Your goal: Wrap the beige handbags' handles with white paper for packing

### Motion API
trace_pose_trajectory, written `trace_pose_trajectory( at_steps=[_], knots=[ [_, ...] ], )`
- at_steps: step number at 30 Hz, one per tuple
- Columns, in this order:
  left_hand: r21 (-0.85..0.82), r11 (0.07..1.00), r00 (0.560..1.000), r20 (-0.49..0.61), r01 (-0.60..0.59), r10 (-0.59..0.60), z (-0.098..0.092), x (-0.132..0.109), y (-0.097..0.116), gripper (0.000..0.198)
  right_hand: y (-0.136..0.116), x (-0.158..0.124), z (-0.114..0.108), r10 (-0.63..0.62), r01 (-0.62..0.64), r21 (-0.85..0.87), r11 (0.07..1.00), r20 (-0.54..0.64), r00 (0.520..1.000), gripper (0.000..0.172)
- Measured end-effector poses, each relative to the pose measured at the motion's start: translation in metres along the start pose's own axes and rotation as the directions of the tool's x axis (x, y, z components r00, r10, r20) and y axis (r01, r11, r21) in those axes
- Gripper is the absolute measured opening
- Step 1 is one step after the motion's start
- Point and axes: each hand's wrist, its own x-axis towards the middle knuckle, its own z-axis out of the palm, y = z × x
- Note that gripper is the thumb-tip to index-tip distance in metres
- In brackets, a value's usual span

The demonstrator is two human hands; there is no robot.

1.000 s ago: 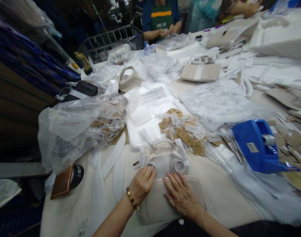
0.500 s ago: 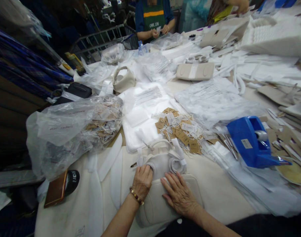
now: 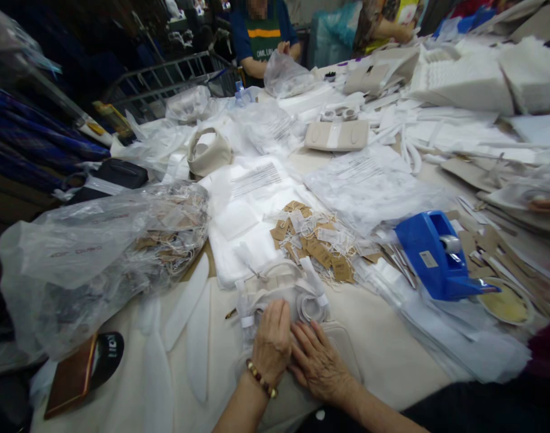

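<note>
A beige handbag (image 3: pixel 347 340) lies flat at the table's near edge, partly hidden under both hands. At its far end are a pale wrapped handle (image 3: pixel 275 288) and a rolled strap (image 3: pixel 313 308) in white wrapping. My left hand (image 3: pixel 272 337), with a bead bracelet at the wrist, is closed at the bag's middle, close to the wrapped handle. What its fingers grip, if anything, is hidden. Resting on the bag to the right, my right hand (image 3: pixel 320 364) has its fingers stretched out, their tips close to the rolled strap.
Brown hang tags (image 3: pixel 320 246) are heaped beyond the bag. A blue tape dispenser (image 3: pixel 431 258) stands to the right. White foam strips (image 3: pixel 198 337) and a clear plastic bag (image 3: pixel 98 252) are at left. Across the table, a person in a green apron (image 3: pixel 263 45) handles clear plastic.
My left hand has moved from the left side of the wrapped handle toward the bag's middle, beside my right hand. The right hand stays flat. The view has shifted; the person opposite has raised clear plastic.
</note>
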Motion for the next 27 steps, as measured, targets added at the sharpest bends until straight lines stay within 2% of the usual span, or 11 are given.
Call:
trace_pose_trajectory(
  at_steps=[5, 10, 13, 15, 20, 23, 27],
  knots=[
    [0.041, 0.991, 0.987, 0.095, 0.126, -0.129, 0.041, 0.041, 0.002, 0.021, 0.0, 0.0, 0.0, 0.005, -0.005, 0.013, 1.0, -0.005, 1.0, 0.044],
    [0.067, 0.976, 0.955, 0.201, 0.207, -0.217, 0.049, 0.061, -0.002, 0.016, 0.002, 0.001, -0.007, -0.022, 0.023, -0.019, 1.0, 0.038, 0.999, 0.046],
    [0.078, 0.978, 0.949, 0.238, 0.195, -0.208, 0.052, 0.064, -0.005, 0.023, 0.004, -0.002, -0.007, -0.029, 0.03, -0.01, 1.0, 0.049, 0.998, 0.051],
    [0.077, 0.983, 0.947, 0.264, 0.166, -0.181, 0.055, 0.067, -0.01, 0.028, 0.005, -0.005, -0.002, -0.03, 0.03, -0.012, 0.999, 0.013, 0.999, 0.053],
    [0.045, 0.997, 0.939, 0.335, 0.06, -0.072, 0.064, 0.078, -0.021, 0.034, 0.009, -0.009, 0.016, -0.058, 0.032, -0.108, 0.994, -0.243, 0.968, 0.052],
    [0.05, 0.998, 0.924, 0.379, 0.036, -0.052, 0.067, 0.084, -0.023, 0.039, 0.01, -0.007, 0.021, -0.042, 0.016, -0.114, 0.993, -0.23, 0.972, 0.05],
    [0.03, 0.999, 0.9, 0.435, 0.029, -0.039, 0.068, 0.088, -0.021, 0.041, 0.011, -0.002, 0.016, 0.009, -0.028, -0.095, 0.995, -0.195, 0.981, 0.044]
  ],
)
